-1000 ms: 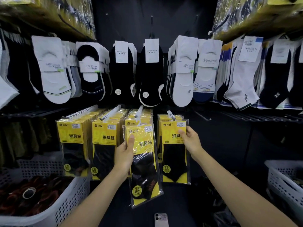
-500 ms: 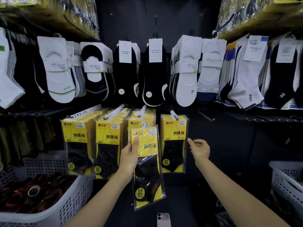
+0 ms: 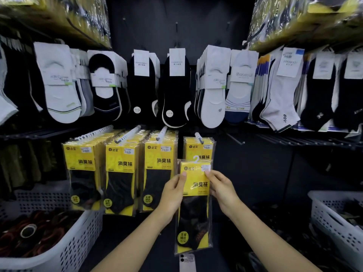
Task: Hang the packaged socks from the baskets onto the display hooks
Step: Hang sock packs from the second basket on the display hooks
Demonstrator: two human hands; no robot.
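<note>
As the sock packet (image 3: 194, 195) is thin, light and wrapped in glossy film, it is judged to bend easily and to slip, so it is best taken at the stiffer yellow card near the top. It is held there, just below the rightmost filled hook (image 3: 198, 138), with the grip of the left hand (image 3: 172, 195) clasped on its left edge and that of the right hand (image 3: 222, 189) pinching its right edge. Its white hanger (image 3: 195, 159) is not yet on the hook.

Left hooks (image 3: 125, 136) crowded, fourth hook tip (image 3: 199, 138) free
</note>
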